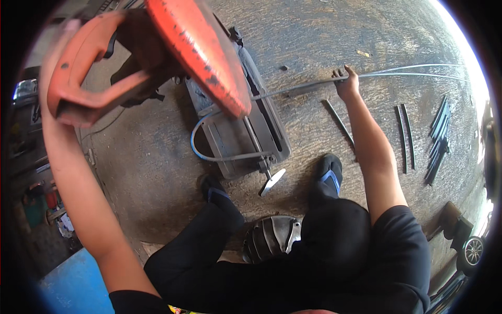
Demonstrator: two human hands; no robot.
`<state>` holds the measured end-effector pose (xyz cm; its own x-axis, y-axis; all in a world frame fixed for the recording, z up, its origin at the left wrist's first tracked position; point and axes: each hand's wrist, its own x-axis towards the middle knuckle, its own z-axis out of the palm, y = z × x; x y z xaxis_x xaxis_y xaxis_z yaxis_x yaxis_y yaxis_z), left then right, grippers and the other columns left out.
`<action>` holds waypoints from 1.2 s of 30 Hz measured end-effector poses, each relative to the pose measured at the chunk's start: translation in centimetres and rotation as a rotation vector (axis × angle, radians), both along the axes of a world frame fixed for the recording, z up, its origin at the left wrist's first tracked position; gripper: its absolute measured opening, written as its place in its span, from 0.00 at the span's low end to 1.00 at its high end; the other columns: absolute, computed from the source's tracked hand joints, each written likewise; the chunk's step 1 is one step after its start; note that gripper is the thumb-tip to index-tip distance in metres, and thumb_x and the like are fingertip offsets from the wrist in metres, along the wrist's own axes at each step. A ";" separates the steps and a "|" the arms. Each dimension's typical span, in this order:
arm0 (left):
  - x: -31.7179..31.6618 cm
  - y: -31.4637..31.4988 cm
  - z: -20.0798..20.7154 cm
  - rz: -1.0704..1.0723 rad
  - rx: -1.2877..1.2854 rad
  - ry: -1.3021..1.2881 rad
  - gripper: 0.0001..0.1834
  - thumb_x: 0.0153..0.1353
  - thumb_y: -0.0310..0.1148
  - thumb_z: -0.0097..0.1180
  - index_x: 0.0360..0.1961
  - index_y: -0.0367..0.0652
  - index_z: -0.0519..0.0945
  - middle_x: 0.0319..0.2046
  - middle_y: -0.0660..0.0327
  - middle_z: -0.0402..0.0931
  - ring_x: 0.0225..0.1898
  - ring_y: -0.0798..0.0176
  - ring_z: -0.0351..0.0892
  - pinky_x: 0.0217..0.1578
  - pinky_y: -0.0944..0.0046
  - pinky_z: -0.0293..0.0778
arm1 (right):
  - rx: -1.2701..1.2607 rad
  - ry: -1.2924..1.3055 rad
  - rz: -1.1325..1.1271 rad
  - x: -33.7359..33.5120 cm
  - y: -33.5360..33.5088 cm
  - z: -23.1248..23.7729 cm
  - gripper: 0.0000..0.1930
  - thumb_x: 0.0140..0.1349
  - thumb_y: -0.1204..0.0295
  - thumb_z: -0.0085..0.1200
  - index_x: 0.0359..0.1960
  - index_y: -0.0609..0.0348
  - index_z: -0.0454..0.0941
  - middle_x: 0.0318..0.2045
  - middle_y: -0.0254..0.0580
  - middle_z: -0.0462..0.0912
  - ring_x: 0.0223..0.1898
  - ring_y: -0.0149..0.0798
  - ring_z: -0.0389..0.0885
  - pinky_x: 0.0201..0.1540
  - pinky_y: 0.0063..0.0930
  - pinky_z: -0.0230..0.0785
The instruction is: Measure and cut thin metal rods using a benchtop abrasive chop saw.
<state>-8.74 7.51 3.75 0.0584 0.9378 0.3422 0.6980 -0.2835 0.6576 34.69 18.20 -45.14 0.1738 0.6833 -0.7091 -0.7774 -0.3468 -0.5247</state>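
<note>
Orange-red, chipped paint is covering the upper part of a cut-off saw (pixel 201 57), which is filling much of the frame's upper left and upper middle. Its looped handle (pixel 112 96) is jutting toward the left, and the left hand (pixel 73 27) is lying at that handle's far end, near the top left; blur and the saw are hiding its fingers, so I cannot tell how they are closing. Slim metal rods (pixel 413 74) are running from the saw's grey base (pixel 227 141) toward the upper right edge, parting into two lines on the way. The right hand (pixel 349 86) is grasping them, right of centre in the upper half. Below the orange guard, a clamp screw (pixel 253 135) is reaching down to a flat crank (pixel 273 182), while a thin curved band (pixel 194 141) is bowing out at its left. Two feet in blue-strapped sandals (pixel 330 177) are standing around the base, and a ribbed metal casing (pixel 269 238) is sitting between the legs at lower centre. On the worn floor (pixel 324 36), two dark strips (pixel 404 138) and a loose bundle (pixel 441 136) are lying at right. A spoked wheel (pixel 474 250) is showing at lower right; a blue panel (pixel 76 285) is occupying the lower left.
</note>
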 end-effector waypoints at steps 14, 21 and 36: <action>2.3 -5.1 -6.1 -0.096 -0.164 -0.369 0.14 0.63 0.42 0.35 0.33 0.44 0.69 0.61 0.44 0.62 0.67 0.44 0.54 0.68 0.45 0.44 | 0.069 -0.194 0.324 -0.1 2.5 0.4 0.11 0.55 0.73 0.56 0.36 0.68 0.73 0.37 0.49 0.78 0.34 0.38 0.80 0.39 0.24 0.74; 7.2 -13.0 -13.1 -0.086 0.019 0.061 0.17 0.62 0.45 0.34 0.31 0.43 0.68 0.52 0.41 0.64 0.63 0.36 0.56 0.64 0.30 0.45 | 0.070 -0.368 0.378 -0.4 2.3 0.1 0.29 0.52 0.71 0.64 0.46 0.72 0.56 0.32 0.46 0.76 0.31 0.37 0.80 0.37 0.23 0.76; 10.1 -16.4 -15.4 -0.152 -0.011 0.278 0.16 0.62 0.45 0.38 0.40 0.44 0.67 0.61 0.39 0.53 0.67 0.35 0.46 0.64 0.32 0.44 | 0.173 -0.373 0.435 -0.2 1.2 1.7 0.24 0.55 0.75 0.62 0.42 0.77 0.60 0.35 0.49 0.77 0.32 0.35 0.81 0.36 0.23 0.81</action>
<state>1.33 -8.94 -11.62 0.2882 0.9148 0.2830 0.8014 -0.3922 0.4516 34.53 19.44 -43.41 0.0679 0.8477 -0.5261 -0.3350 -0.4773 -0.8124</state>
